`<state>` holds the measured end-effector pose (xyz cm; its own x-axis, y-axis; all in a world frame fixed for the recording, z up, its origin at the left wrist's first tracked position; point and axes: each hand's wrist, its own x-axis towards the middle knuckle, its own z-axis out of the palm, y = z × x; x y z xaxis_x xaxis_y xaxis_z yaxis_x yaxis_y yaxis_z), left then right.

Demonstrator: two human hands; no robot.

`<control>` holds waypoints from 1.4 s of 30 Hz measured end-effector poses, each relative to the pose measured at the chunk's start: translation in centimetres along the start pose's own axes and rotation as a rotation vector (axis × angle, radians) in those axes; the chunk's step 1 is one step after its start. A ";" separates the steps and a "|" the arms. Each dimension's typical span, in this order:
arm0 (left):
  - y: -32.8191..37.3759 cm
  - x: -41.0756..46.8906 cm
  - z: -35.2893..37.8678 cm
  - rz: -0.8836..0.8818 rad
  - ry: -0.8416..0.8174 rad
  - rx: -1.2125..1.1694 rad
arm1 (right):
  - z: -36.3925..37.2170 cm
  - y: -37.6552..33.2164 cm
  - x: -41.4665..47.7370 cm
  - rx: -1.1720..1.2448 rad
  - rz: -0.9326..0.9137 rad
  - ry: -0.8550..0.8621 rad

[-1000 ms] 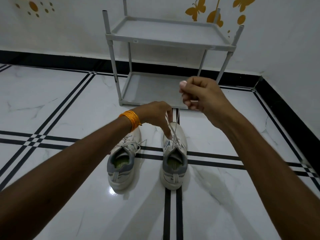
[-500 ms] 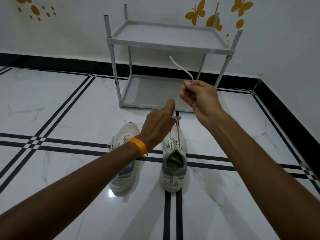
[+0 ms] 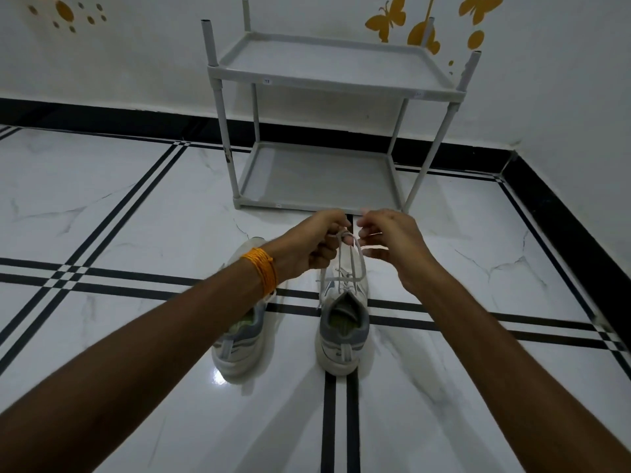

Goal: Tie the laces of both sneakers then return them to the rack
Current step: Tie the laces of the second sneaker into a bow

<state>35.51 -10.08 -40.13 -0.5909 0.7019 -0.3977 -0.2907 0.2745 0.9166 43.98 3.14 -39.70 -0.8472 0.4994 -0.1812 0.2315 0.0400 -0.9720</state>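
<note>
Two white and grey sneakers stand side by side on the floor, heels toward me. Over the toe of the right sneaker my left hand and my right hand meet, both pinching its white laces, which rise taut from the eyelets to my fingers. The left sneaker is partly hidden under my left forearm, which wears an orange thread band; its laces cannot be seen clearly. The grey two-shelf rack stands just beyond the shoes with both shelves bare.
White marble floor with black inlay lines runs all around the shoes. The rack backs onto a white wall with a black skirting; a second wall closes the right side, forming a corner.
My right hand has come down from in front of the rack to meet my left hand over the right sneaker's toe. The loose lace end that arced upward is now drawn in between the hands.
</note>
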 end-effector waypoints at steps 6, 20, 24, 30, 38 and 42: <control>-0.4 0.4 -0.1 0.049 0.114 0.049 | -0.3 -1.3 -1.4 -0.383 -0.084 -0.185; -11.0 0.8 -9.2 0.108 0.574 1.013 | -10.3 12.2 2.8 -1.079 0.316 0.086; -11.3 1.2 -8.9 0.084 0.515 1.179 | -8.5 14.2 2.1 -1.151 0.325 0.017; -10.2 1.2 -5.8 0.181 0.527 1.477 | -4.9 13.0 1.9 -1.150 0.114 -0.022; -11.3 3.2 -0.6 0.276 0.322 0.994 | 2.3 11.1 0.3 -0.823 -0.089 -0.049; -11.5 3.5 -1.0 0.306 0.310 1.045 | 2.1 11.3 0.7 -0.791 -0.067 -0.067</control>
<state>36.04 -11.47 -52.12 -0.7324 0.6807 -0.0104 0.5838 0.6358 0.5049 44.99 2.10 -51.17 -0.8926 0.4220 -0.1588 0.4282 0.6833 -0.5914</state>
